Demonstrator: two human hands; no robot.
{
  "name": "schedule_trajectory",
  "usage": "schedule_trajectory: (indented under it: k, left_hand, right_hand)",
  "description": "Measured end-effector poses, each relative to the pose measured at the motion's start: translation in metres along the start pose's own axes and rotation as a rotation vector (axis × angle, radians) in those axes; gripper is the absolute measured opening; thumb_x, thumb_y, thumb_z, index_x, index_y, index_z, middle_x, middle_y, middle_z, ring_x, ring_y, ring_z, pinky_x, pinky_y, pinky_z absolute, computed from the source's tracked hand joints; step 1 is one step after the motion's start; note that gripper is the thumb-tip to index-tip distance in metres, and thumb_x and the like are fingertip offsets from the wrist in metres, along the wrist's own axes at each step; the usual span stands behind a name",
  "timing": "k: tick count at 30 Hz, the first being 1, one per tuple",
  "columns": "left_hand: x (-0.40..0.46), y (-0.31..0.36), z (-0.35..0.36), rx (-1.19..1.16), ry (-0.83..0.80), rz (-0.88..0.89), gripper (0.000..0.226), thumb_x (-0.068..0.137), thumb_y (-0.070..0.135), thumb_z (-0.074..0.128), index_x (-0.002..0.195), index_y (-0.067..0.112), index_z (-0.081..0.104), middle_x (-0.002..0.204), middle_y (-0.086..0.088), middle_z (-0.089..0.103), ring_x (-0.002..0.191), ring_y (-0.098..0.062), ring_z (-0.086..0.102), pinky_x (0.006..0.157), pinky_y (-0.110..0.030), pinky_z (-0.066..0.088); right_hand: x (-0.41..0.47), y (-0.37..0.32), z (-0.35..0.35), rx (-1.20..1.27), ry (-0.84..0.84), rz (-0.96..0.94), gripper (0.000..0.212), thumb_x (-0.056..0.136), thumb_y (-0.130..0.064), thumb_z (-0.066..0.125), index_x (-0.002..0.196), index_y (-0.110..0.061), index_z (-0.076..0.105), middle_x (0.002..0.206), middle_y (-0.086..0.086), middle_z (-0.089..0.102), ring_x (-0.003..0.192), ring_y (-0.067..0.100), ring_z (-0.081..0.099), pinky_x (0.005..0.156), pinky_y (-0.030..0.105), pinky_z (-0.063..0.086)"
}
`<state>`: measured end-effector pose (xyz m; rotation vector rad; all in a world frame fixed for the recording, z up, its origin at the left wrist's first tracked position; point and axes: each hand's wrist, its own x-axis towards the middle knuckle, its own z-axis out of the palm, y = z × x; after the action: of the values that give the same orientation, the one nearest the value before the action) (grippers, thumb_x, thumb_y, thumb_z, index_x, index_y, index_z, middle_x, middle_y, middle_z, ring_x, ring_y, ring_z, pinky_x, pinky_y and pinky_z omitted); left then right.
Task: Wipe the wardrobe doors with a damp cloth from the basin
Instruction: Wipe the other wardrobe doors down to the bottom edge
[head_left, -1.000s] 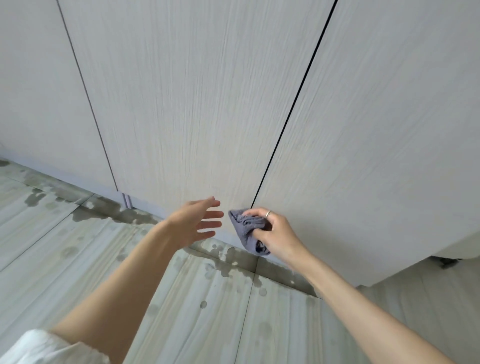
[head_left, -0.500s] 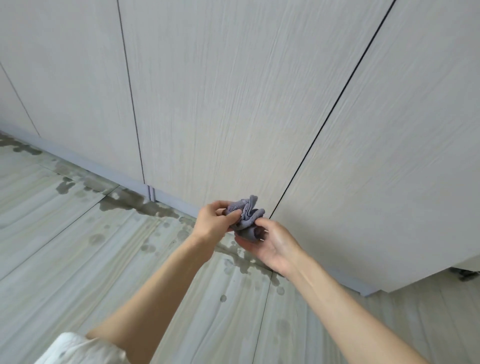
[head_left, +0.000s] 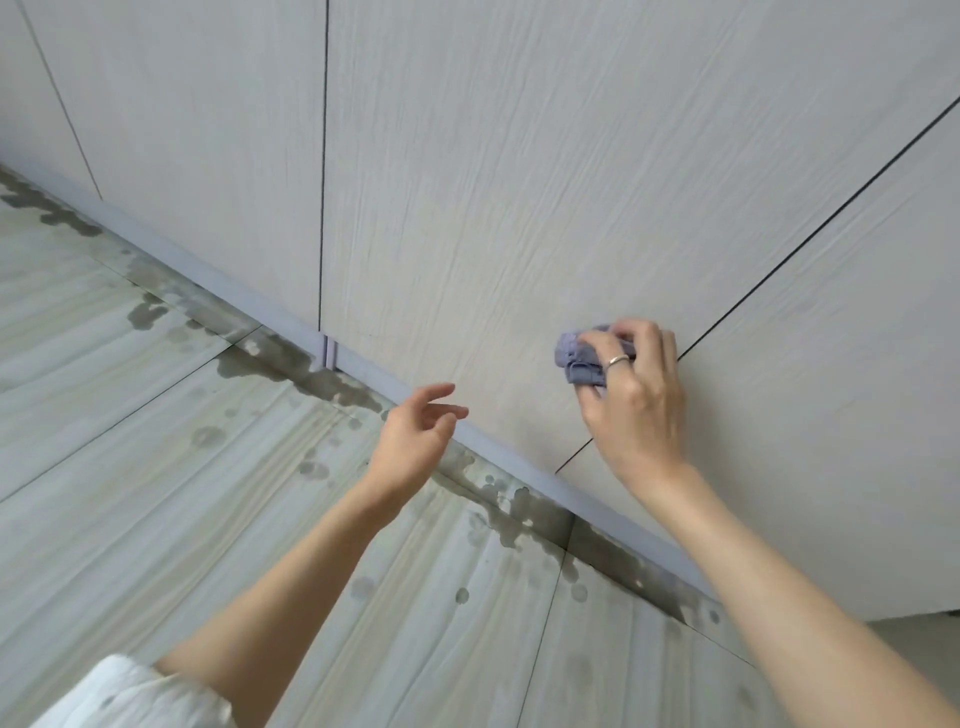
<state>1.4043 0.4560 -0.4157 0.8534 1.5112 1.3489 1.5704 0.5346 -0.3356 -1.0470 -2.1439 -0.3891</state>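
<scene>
The right hand (head_left: 636, 400) grips a bunched grey-blue cloth (head_left: 584, 358) and presses it against a pale wood-grain wardrobe door (head_left: 467, 208), low on the panel and just left of the dark seam that separates it from the next door (head_left: 831, 389) on the right. The fingers (head_left: 618, 332) curl over the top of the cloth, with the thumb below it, so only the left part of the cloth shows past the knuckles. A silver ring (head_left: 617, 360) sits on one finger of that hand.

The left hand (head_left: 415, 441) hangs free in front of the bottom edge of the same door, holding nothing. Its fingers are loosely spread and slightly bent, pointing toward the right, well apart from the cloth. A white sleeve (head_left: 130, 691) covers the left upper arm at the bottom corner of the view; both forearms are bare.

Further left, another vertical seam divides the wiped door from a third panel (head_left: 208, 156). A grey skirting strip (head_left: 249, 296) runs along the foot of the wardrobe, with a small bracket (head_left: 330, 353) where that left seam meets it.

The floor (head_left: 156, 467) is laid in light, streaked tiles with thin dark joints. Dark wet patches (head_left: 311, 369) lie along the base of the wardrobe, and scattered round drops (head_left: 208, 436) dot the tiles nearer the person.
</scene>
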Motion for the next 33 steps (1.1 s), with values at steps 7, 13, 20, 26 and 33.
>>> schedule_trajectory:
  k: [7,13,20,26,33]
  left_hand:
    - [0.036,-0.009,-0.025,-0.017,0.253,-0.071,0.032,0.093,0.003,0.035,0.109,0.021,0.056,0.099,0.0,0.067,0.088,-0.013,0.058,0.083,-0.033,0.049]
    - [0.036,-0.036,-0.031,-0.028,0.294,-0.163,0.034,0.093,0.0,0.033,0.11,0.017,0.056,0.095,-0.001,0.065,0.095,-0.017,0.058,0.088,-0.036,0.048]
    - [0.037,-0.031,-0.019,-0.07,0.276,-0.164,0.033,0.094,0.0,0.033,0.108,0.018,0.055,0.097,-0.002,0.064,0.096,-0.017,0.057,0.088,-0.034,0.047]
    - [0.041,-0.025,-0.026,-0.089,0.313,-0.14,0.034,0.092,-0.001,0.033,0.109,0.019,0.056,0.096,0.0,0.064,0.095,-0.016,0.058,0.086,-0.033,0.048]
    - [0.047,-0.03,-0.043,0.043,0.302,-0.085,0.033,0.095,0.004,0.035,0.117,0.018,0.055,0.118,-0.005,0.061,0.1,-0.013,0.054,0.088,-0.031,0.045]
  right_hand:
    - [-0.003,0.034,0.054,-0.357,0.089,-0.608,0.01,0.072,0.001,0.072,0.076,-0.008,0.071,0.089,0.012,0.065,0.08,0.029,0.056,0.062,0.034,0.046]
    - [-0.056,0.056,0.076,-0.365,-0.329,-0.768,0.043,0.063,-0.023,0.081,0.104,-0.013,0.073,0.101,0.005,0.07,0.085,0.02,0.066,0.077,0.031,0.05]
    - [-0.021,0.032,0.063,-0.266,-0.194,-0.707,0.024,0.077,-0.014,0.075,0.099,-0.007,0.072,0.096,0.01,0.069,0.087,0.027,0.063,0.072,0.033,0.052]
    - [0.015,-0.002,0.084,-0.16,-0.017,-0.604,0.015,0.091,0.0,0.055,0.093,0.002,0.071,0.113,0.017,0.066,0.103,0.029,0.061,0.084,0.038,0.053]
    - [-0.036,0.033,0.075,-0.187,-0.339,-0.829,0.028,0.086,0.009,0.048,0.088,0.0,0.074,0.113,0.014,0.067,0.106,0.028,0.063,0.086,0.036,0.054]
